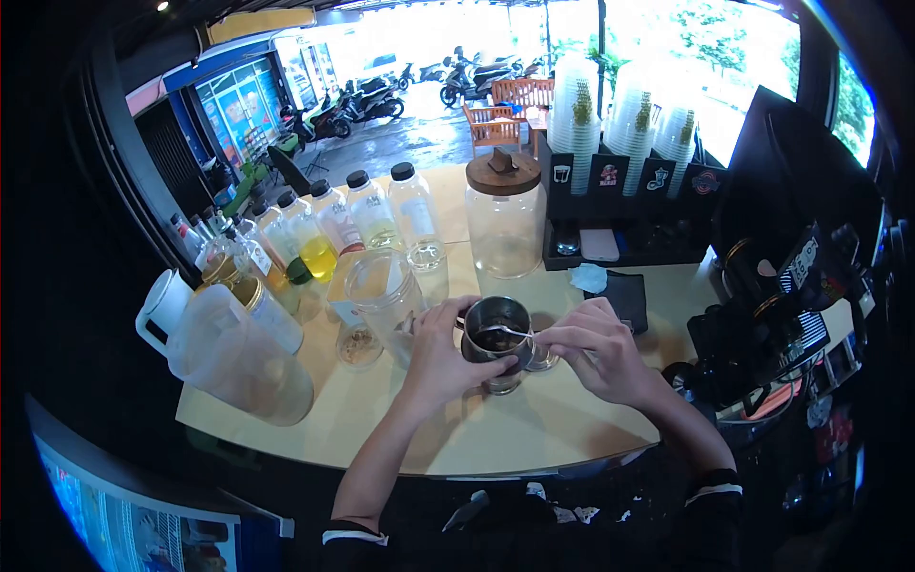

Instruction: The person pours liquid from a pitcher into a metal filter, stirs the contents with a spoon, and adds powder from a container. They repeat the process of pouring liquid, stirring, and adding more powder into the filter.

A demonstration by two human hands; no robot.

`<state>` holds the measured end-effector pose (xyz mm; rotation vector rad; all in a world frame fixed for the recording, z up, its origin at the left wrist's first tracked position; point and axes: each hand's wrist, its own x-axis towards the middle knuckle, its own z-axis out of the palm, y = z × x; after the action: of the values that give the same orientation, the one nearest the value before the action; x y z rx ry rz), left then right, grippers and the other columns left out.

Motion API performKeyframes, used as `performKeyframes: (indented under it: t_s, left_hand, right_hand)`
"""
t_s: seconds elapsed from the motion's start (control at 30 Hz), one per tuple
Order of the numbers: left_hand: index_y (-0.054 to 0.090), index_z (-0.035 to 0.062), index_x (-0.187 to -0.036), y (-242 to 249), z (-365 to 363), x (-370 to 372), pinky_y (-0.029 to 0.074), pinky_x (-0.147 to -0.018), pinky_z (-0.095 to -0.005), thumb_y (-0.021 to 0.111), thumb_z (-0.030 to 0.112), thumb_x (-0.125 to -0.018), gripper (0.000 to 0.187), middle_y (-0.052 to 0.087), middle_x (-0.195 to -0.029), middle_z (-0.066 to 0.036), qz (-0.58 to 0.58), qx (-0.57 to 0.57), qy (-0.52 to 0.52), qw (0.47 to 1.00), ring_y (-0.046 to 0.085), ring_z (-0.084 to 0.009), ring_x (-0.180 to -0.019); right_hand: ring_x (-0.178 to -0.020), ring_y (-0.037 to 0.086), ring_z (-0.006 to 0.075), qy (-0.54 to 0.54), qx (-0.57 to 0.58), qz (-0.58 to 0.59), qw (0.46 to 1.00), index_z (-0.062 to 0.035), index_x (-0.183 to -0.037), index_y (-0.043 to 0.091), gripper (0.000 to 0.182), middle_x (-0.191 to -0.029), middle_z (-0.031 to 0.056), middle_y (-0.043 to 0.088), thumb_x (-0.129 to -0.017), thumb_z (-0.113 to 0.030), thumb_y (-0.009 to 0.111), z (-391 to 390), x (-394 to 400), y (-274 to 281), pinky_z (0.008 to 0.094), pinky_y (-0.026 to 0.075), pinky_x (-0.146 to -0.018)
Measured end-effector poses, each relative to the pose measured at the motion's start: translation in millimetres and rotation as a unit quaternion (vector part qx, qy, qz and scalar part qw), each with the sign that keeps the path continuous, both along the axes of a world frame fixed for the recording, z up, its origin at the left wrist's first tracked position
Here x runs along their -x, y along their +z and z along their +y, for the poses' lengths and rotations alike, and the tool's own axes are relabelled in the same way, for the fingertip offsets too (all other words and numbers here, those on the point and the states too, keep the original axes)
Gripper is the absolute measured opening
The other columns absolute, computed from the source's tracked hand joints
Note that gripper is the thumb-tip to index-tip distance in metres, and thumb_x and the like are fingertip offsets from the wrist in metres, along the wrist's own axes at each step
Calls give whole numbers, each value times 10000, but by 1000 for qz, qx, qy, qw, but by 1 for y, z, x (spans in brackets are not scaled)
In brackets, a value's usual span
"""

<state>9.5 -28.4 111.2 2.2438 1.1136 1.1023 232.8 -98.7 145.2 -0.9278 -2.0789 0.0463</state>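
A metal cup (498,320) with dark contents is tilted over a small glass (502,383) near the middle of the counter. My left hand (440,351) is wrapped round the cup from the left, its thumb across the front. A metal spoon (510,331) reaches into the cup from the right. Its handle is pinched between the fingers of my right hand (596,348). Behind the spoon hand, a round glass (543,357) shows in part. Left of the cup stands a clear jar (381,296).
Capped bottles (367,212) line the back left, with a large pitcher (238,353) before them. A wooden-lidded jar (506,214) stands behind the cup. Stacked plastic cups (577,114) fill a black holder at the back right. A black wallet-like item (626,302) lies right. Dark equipment (762,315) occupies the right edge.
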Motion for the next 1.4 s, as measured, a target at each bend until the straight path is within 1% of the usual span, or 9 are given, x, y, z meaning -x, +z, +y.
performKeyframes:
  t_s: [0.47,0.53,0.77,0.87,0.93,1.07,1.17,1.33,1.4]
  left_hand:
    - [533,89,-1195,4,18,13,361,-999,-383,882,289,-486,815,562,-1140,-85,-6,-18,-71,997,522,-239,-1077]
    - [515,97,-1206,6,20,15,361,-998,-381,880,285,-486,828,551,-1147,-79,-2,-19,-75,997,522,-245,-1074]
    - [501,104,-1190,13,24,15,351,-1015,-398,873,272,-488,812,537,-1154,-69,4,-40,-102,994,501,-269,-1101]
    - [504,106,-1176,15,27,15,331,-1039,-411,866,265,-483,798,536,-1159,-69,10,-63,-116,991,488,-273,-1134]
    - [499,93,-1173,18,27,15,393,-955,-360,861,211,-440,826,508,-1156,-66,27,-111,-134,984,500,-238,-1071]
    - [496,93,-1169,24,29,14,393,-954,-353,855,214,-442,819,523,-1149,-58,26,-115,-144,982,495,-237,-1073]
    - [490,102,-1170,30,30,14,358,-1028,-394,860,225,-436,831,550,-1131,-41,23,-99,-161,982,523,-228,-1032]
    - [487,123,-1176,34,32,14,172,-1157,-518,870,266,-437,844,590,-1122,-10,51,-107,-164,979,586,-211,-921]
    - [480,129,-1193,38,31,14,169,-1162,-513,870,287,-467,839,582,-1154,-22,74,-103,-167,978,561,-232,-1044]
  right_hand:
    - [-800,575,163,9,-102,-60,993,-142,-1092,669,311,-870,-13,638,-787,-105,717,2,-8,-6,327,396,-788]
    - [-818,581,161,70,-70,-45,994,-130,-1089,667,324,-903,-11,641,-772,-96,727,1,-5,-5,327,403,-789]
    - [-821,592,189,34,-73,-13,997,-107,-1061,673,296,-906,15,656,-772,-67,721,5,-8,0,339,421,-776]
    - [-819,599,205,86,-13,18,996,-95,-1038,680,263,-908,39,665,-780,-51,710,1,-7,3,341,428,-765]
    - [-826,609,210,88,-6,28,996,-81,-1026,682,243,-929,56,675,-787,-41,700,2,-10,7,341,437,-761]
    - [-835,618,233,70,16,55,996,-51,-988,682,192,-942,79,679,-797,-35,689,5,-8,14,337,475,-767]
    - [-860,619,229,97,56,64,992,-35,-968,680,164,-943,90,678,-805,-17,673,3,-9,15,337,486,-773]
    - [-904,615,219,108,97,84,986,-23,-986,662,145,-970,98,671,-843,-35,638,6,-13,22,338,483,-804]
    - [-920,611,217,112,98,87,985,-20,-994,655,142,-980,100,668,-858,-46,627,8,-15,24,338,479,-817]
